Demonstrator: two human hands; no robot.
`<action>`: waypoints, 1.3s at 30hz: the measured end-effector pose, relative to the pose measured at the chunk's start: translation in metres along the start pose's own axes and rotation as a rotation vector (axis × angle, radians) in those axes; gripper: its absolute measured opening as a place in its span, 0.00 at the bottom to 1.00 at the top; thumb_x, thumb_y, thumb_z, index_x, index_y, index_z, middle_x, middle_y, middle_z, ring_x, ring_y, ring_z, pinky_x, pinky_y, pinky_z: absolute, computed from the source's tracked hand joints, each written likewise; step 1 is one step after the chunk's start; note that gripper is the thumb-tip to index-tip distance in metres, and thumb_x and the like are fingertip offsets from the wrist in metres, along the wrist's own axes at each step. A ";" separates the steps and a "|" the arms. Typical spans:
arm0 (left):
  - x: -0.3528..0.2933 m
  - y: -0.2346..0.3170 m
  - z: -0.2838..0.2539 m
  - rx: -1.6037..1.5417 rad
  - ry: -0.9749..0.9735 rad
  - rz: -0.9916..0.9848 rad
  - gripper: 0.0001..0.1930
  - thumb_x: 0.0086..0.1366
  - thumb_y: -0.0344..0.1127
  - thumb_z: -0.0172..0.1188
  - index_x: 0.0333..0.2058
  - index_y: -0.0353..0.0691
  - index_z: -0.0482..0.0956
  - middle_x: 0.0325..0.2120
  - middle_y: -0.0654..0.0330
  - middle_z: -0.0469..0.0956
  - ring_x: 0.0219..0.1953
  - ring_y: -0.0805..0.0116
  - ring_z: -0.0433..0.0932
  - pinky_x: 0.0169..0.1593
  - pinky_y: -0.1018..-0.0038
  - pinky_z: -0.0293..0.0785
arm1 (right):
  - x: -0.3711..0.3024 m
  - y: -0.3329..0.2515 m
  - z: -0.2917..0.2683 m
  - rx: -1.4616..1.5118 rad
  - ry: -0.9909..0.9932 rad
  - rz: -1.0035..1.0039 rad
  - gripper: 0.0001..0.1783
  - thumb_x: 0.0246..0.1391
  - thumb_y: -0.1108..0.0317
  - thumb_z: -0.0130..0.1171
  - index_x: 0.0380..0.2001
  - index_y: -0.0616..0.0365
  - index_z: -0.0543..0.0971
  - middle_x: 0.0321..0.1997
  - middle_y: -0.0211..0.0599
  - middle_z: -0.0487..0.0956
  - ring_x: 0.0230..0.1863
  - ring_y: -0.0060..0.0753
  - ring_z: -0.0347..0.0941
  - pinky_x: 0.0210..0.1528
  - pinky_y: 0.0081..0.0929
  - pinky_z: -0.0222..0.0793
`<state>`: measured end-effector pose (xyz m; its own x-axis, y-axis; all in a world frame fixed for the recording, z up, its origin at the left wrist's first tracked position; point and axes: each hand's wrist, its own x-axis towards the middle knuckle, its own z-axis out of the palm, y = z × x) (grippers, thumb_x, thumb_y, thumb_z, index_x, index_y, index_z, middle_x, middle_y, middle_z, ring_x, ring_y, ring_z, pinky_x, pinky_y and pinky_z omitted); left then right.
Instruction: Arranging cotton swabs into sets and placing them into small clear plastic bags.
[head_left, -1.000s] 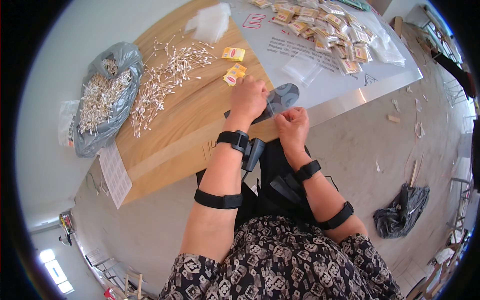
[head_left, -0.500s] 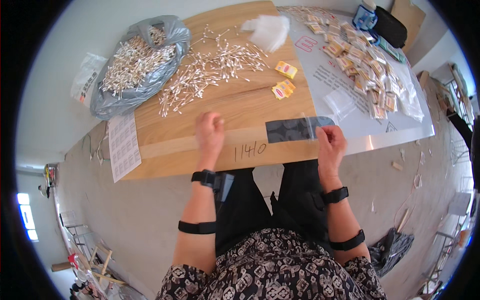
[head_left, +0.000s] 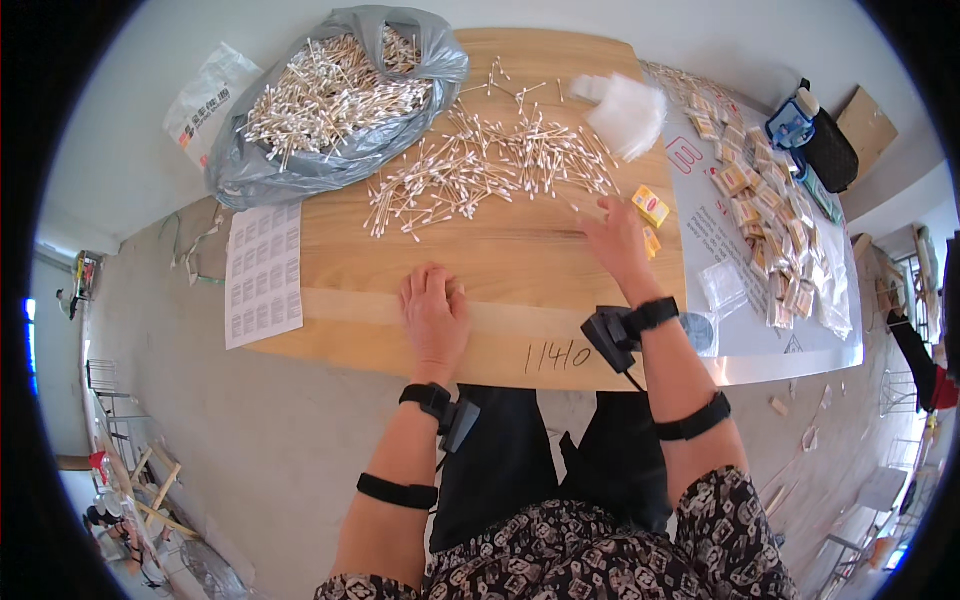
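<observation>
My left hand rests on the wooden table near its front edge, fingers loosely bent and nothing visible in them. Further right, my right hand reaches forward with thumb and fingers apart, close to the near edge of a loose spread of cotton swabs. Just beyond its fingers lies a small yellow packet; more yellow pieces are partly covered by that hand. A dark strip is mostly hidden behind my right forearm.
A grey plastic bag full of cotton swabs stands at the back left, beside a printed sheet. Clear bags lie at the back. Many small packs cover the silver sheet right, near a blue bottle.
My right hand has left the dark strip and clear bag and moved forward toward the swabs and yellow packets. My left hand has come down onto the table. The view has shifted.
</observation>
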<state>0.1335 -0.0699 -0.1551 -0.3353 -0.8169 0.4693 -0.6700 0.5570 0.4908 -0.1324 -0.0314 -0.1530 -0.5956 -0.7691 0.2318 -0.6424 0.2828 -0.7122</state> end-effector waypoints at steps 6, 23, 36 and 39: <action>0.000 0.003 -0.005 0.014 -0.077 -0.050 0.11 0.52 0.28 0.58 0.36 0.40 0.73 0.41 0.57 0.72 0.48 0.52 0.68 0.52 0.58 0.63 | 0.081 0.011 0.020 -0.261 0.017 -0.023 0.27 0.47 0.58 0.61 0.48 0.63 0.73 0.53 0.55 0.70 0.56 0.61 0.63 0.57 0.51 0.60; 0.002 0.004 -0.009 0.035 -0.123 -0.089 0.10 0.53 0.29 0.56 0.36 0.40 0.73 0.43 0.59 0.71 0.49 0.54 0.67 0.53 0.59 0.61 | 0.031 -0.065 0.078 -0.052 -0.311 -0.050 0.27 0.44 0.57 0.60 0.45 0.64 0.76 0.47 0.60 0.72 0.50 0.58 0.68 0.54 0.46 0.66; -0.001 0.003 -0.008 0.028 -0.056 -0.075 0.10 0.52 0.28 0.55 0.36 0.42 0.73 0.42 0.59 0.72 0.49 0.54 0.67 0.51 0.58 0.62 | 0.019 -0.052 0.026 0.090 -0.291 -0.145 0.15 0.43 0.69 0.58 0.37 0.64 0.80 0.36 0.52 0.79 0.37 0.48 0.76 0.40 0.35 0.72; 0.004 0.010 -0.002 0.042 -0.074 -0.078 0.10 0.52 0.28 0.55 0.35 0.42 0.73 0.42 0.60 0.73 0.49 0.54 0.67 0.50 0.59 0.62 | 0.014 -0.033 0.043 0.120 -0.271 -0.145 0.12 0.43 0.69 0.58 0.33 0.62 0.81 0.28 0.50 0.79 0.33 0.48 0.76 0.37 0.36 0.72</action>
<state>0.1272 -0.0671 -0.1470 -0.3276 -0.8674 0.3747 -0.7225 0.4855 0.4923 -0.0990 -0.0760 -0.1545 -0.3415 -0.9256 0.1630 -0.6403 0.1022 -0.7613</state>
